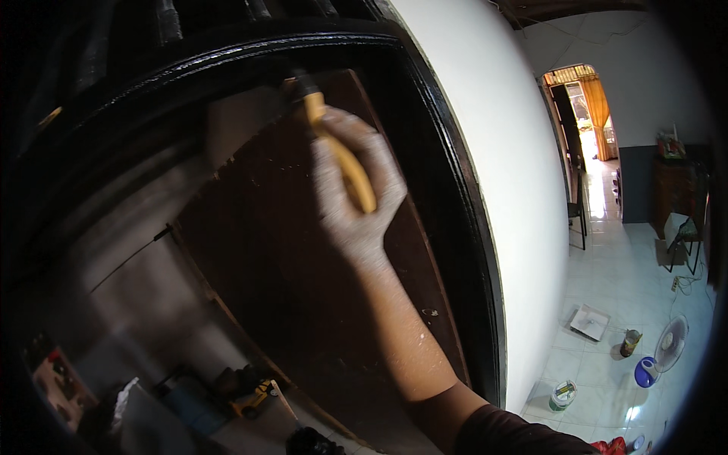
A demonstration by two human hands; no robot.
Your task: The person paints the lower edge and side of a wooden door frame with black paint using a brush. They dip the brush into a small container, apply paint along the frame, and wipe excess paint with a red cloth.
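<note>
Right hand [362, 182], the only 1 visible, pinches the yellow-handled paintbrush [346, 161]; long axis slants up-left, toward the black door frame [455, 163]'s top edge; contact unclear.

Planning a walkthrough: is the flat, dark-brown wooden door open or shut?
Open: left of the door, the room beyond shows.

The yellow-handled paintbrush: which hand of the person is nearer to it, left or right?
Right. The right hand grips the yellow-handled paintbrush by its handle; the left hand is out of view, so its exact place cannot be told.
</note>
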